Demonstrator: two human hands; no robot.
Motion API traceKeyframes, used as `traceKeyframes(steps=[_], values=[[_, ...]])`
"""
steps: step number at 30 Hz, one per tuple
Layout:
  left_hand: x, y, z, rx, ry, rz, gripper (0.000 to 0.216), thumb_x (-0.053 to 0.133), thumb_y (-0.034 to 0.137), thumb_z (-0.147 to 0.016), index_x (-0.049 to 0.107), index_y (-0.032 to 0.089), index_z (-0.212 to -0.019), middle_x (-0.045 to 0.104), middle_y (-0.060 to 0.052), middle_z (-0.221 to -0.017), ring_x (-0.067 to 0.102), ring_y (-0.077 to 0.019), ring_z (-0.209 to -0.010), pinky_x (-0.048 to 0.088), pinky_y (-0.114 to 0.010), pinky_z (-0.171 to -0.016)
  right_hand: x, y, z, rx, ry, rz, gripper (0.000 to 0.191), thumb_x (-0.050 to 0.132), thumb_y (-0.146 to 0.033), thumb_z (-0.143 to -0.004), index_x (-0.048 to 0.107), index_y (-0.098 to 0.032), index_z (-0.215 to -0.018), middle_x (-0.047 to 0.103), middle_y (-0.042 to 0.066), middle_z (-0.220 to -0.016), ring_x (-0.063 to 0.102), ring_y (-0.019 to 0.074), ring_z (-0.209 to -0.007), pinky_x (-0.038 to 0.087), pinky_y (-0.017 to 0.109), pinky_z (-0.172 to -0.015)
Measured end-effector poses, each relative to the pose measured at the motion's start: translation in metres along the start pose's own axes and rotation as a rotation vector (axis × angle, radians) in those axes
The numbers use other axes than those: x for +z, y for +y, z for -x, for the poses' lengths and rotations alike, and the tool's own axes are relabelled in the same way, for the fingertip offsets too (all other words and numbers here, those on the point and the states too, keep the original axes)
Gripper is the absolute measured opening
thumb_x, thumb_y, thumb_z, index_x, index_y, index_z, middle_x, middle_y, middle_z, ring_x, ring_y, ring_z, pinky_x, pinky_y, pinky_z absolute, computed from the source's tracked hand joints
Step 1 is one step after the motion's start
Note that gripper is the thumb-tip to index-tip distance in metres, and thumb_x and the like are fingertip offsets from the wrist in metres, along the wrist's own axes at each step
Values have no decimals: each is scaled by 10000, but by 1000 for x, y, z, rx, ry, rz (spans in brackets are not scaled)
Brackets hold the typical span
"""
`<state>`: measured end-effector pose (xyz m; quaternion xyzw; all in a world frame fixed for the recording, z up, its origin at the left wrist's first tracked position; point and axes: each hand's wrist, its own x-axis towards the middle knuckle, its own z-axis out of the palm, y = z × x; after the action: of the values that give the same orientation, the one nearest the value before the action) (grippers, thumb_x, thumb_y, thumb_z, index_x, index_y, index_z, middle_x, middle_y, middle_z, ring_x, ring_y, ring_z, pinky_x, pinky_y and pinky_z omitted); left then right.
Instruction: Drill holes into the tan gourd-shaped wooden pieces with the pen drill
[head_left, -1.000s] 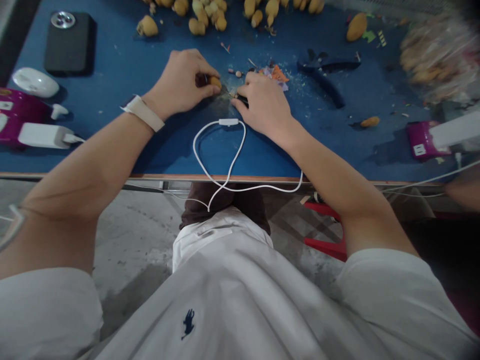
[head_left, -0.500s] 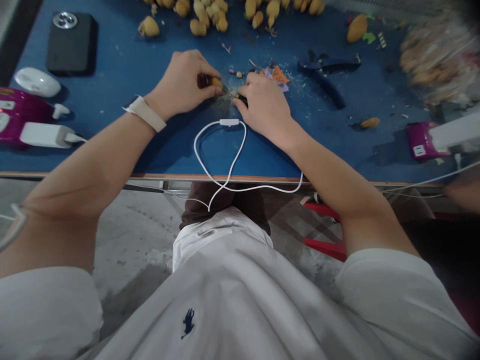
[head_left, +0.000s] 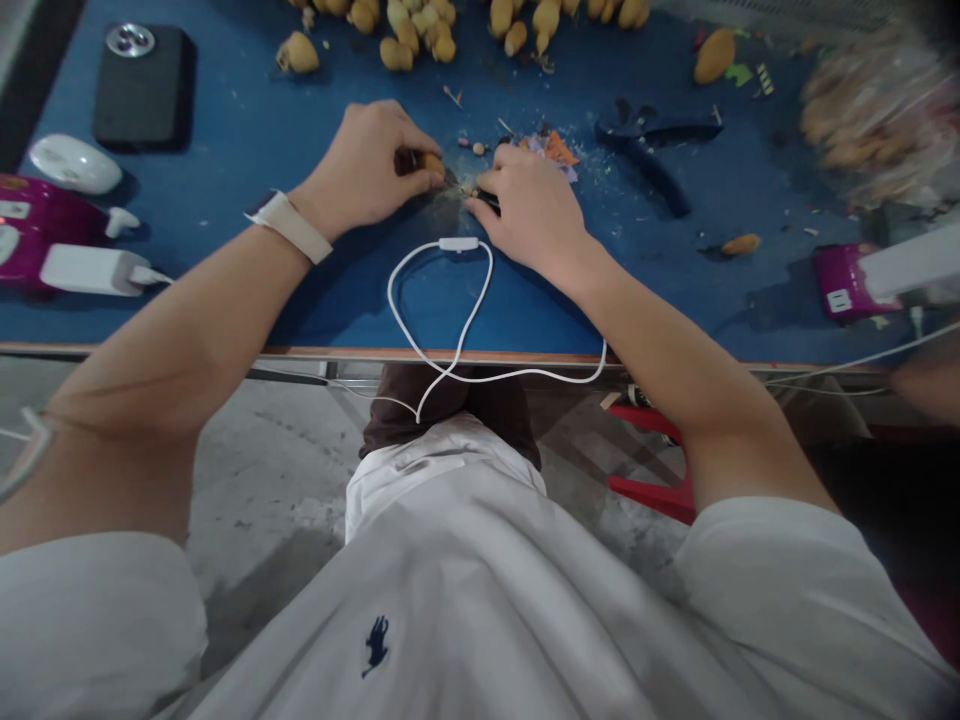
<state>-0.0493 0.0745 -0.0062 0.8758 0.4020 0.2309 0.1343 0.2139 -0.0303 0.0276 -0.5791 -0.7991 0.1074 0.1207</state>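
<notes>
Left hand [head_left: 375, 165]: thumb and fingertips pinched on a small tan gourd-like piece [head_left: 430, 163], mostly hidden by the fingers. The piece is just above or against the worktop [head_left: 225, 170] (contact unclear), toward the far edge, about midway between left and right edges.

Right hand [head_left: 532, 210]: fingers curled round the dark handle of a slim tool [head_left: 488, 198]; thin metal tip points left at the exposed end of the piece. Whether tip and piece touch, cannot tell.

Handling, by judgement: piece likely light, hard-shelled and stiff, smooth enough to roll in the fingers; shell could crack if squeezed or levered hard. Best hold is round the body, fingertips behind the end facing the tip. Tool looks light and rigid; grip on the handle, well back from the metal.

Containers: clear plastic bag [head_left: 874, 120] by the right edge, toward the far right corner; crumpled, bulging with brownish lumps, too blurred to name. White oval case [head_left: 75, 164] near the left edge, looks closed; contents not visible.

Around: similar tan gourds [head_left: 397, 55] in clumps along the far edge, one lying apart [head_left: 300, 53] to the left. Orange scrap [head_left: 561, 148] and pale crumbs beyond the right hand; dark plier-like tool [head_left: 654, 175] farther right. White cable with inline switch [head_left: 458, 244] loops between the hands and the near edge, drooping over it.
</notes>
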Motion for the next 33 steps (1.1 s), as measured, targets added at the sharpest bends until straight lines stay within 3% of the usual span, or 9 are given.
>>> traceKeyframes(steps=[5,10,12,16,24,33], values=[[0,-2,0,17,1,-29,505,773,643,-1030,1026,357,-1360,932,-109,-1295,815,-415,-1276,633,-679,-1269,0,1,0,-6,7,-1,382,599,-583,-1186,956,-452,-1213,904,155,-1233,723,521,-1509,588,654,-1090],[1,-5,-2,51,-6,-42,568,718,719,-1081,1023,335,-1368,922,-116,-1268,793,-403,-1235,634,-665,-1210,7,4,-3,-5,56,-61,359,665,-681,-1151,928,-437,-1126,886,168,-1186,725,541,-1487,597,668,-1051],[1,-8,-3,64,-24,-54,600,688,723,-1109,1018,300,-1378,919,-116,-1257,761,-393,-1217,621,-668,-1199,13,9,-5,-35,91,-99,396,695,-746,-1144,890,-412,-1060,862,181,-1182,727,550,-1467,606,682,-1066],[1,-15,-4,102,-32,-21,520,693,746,-1184,986,369,-1390,930,-48,-1246,674,-344,-1166,613,-617,-1178,23,21,-11,-83,133,-232,494,763,-862,-1095,785,-391,-945,817,183,-1133,713,547,-1457,630,690,-1100],[2,-21,-5,115,-49,-36,616,648,805,-1228,982,338,-1452,951,-53,-1321,672,-364,-1221,589,-645,-1192,24,34,-16,-121,124,-306,604,799,-968,-1015,695,-398,-846,788,161,-1037,733,542,-1377,656,715,-1086],[2,-21,-4,126,-57,-34,738,598,863,-1263,966,266,-1495,913,-104,-1352,688,-361,-1234,606,-642,-1224,33,40,-21,-145,158,-237,475,793,-805,-1104,701,-376,-923,787,157,-1078,742,519,-1380,641,693,-1116]])
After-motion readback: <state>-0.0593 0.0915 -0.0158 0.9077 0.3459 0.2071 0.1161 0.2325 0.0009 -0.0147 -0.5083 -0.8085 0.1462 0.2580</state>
